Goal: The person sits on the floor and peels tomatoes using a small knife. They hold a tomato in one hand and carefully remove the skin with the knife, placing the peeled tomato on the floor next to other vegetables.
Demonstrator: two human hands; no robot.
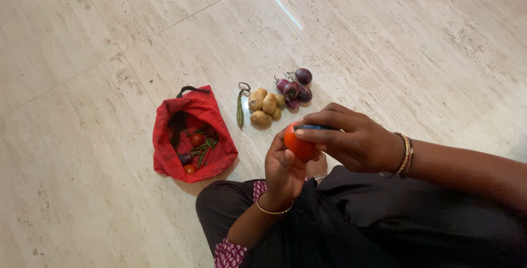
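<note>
Red-orange tomato (pixel 299 144) held above the lap, cupped from below by the curled fingers of the left hand (pixel 282 172), while the right hand (pixel 351 139) closes over its top, pressing a small blue tool (pixel 314 127) against the skin. The fruit is judged light, smooth and easily bruised, best gripped around its girth with gentle pressure. On the marble floor (pixel 82 54) lie potatoes (pixel 264 106), purple brinjals (pixel 295 88) and a red cloth bag (pixel 192 133).
</note>
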